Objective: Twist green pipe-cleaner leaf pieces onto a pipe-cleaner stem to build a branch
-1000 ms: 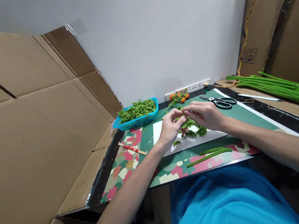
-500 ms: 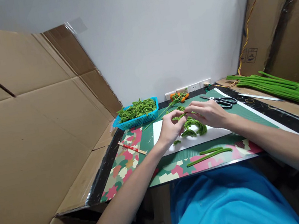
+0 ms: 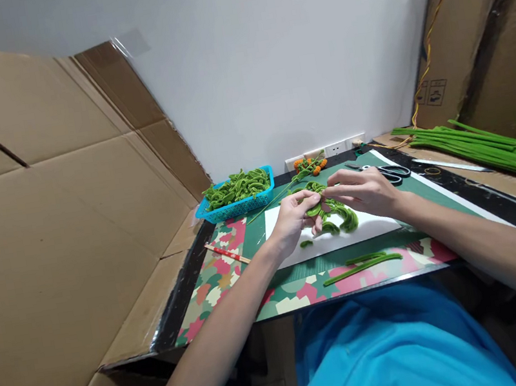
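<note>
Pinched between the fingertips of my left hand [image 3: 295,216] is a bent green pipe cleaner [image 3: 314,210]. My right hand [image 3: 364,189] meets it there with thumb and fingers closed on the same piece; the exact contact is partly hidden by the fingers. Below and around both hands, several curled green pipe cleaner pieces [image 3: 349,219] lie on a white sheet of paper [image 3: 376,228]. One short green bit [image 3: 306,243] sits apart near my left wrist. Closer to the front edge are two straight pipe cleaner lengths [image 3: 362,267].
A blue basket [image 3: 236,209] full of curled green pieces stands at the back left. Orange-flowered stems [image 3: 311,165] lie near the wall sockets. Black-handled scissors [image 3: 396,174] rest beyond my right hand, and a bundle of long green pipe cleaners [image 3: 491,149] is at right. A red-wrapped stick [image 3: 226,253] lies left.
My left fingers have turned, showing more of the green piece and the thumb on top. My right hand has shifted slightly right, and its fingers have spread a little from the left.
</note>
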Action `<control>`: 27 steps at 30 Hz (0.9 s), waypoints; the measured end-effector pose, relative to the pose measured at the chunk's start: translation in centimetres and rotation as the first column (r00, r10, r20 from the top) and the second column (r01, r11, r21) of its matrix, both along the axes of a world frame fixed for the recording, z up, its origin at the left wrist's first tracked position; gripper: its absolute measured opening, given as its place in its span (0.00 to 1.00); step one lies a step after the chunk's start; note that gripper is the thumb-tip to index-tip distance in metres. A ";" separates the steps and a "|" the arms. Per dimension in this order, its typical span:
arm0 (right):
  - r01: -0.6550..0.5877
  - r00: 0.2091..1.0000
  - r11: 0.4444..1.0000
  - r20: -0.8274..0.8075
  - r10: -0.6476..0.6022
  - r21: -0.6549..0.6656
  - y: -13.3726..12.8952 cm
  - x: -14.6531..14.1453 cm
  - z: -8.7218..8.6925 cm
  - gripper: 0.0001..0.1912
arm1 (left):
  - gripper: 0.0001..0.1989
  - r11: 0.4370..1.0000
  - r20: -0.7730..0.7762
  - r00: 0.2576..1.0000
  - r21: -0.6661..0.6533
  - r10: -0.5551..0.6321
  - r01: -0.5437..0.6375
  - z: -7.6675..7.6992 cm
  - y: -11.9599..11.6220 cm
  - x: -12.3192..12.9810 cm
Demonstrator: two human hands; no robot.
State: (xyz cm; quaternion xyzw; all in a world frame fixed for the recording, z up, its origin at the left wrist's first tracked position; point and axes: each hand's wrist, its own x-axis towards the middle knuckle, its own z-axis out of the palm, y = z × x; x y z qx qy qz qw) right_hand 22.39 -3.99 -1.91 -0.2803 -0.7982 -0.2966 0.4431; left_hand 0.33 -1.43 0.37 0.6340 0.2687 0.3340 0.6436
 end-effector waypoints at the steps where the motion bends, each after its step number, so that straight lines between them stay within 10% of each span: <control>1: 0.001 1.000 1.000 0.008 -0.001 0.001 0.0 0.0 0.0 0.10 | 0.19 1.000 0.003 1.000 0.007 0.007 -0.007 0.0 0.0 0.1; 11: -0.088 0.995 0.992 0.046 0.092 -0.090 -0.1 0.3 -0.2 0.16 | 0.18 0.995 -0.028 1.000 0.103 0.012 -0.009 0.4 -0.5 0.3; 20: -0.473 0.780 0.843 -0.566 0.267 -0.255 -0.9 -2.4 0.2 0.09 | 0.17 0.981 0.133 0.982 -0.126 -0.131 0.148 1.2 -0.8 0.0; 27: -0.522 0.697 0.809 -0.682 0.223 -0.269 -1.6 -2.8 0.9 0.06 | 0.18 0.957 0.218 0.961 -0.197 -0.168 0.212 1.3 -1.2 0.2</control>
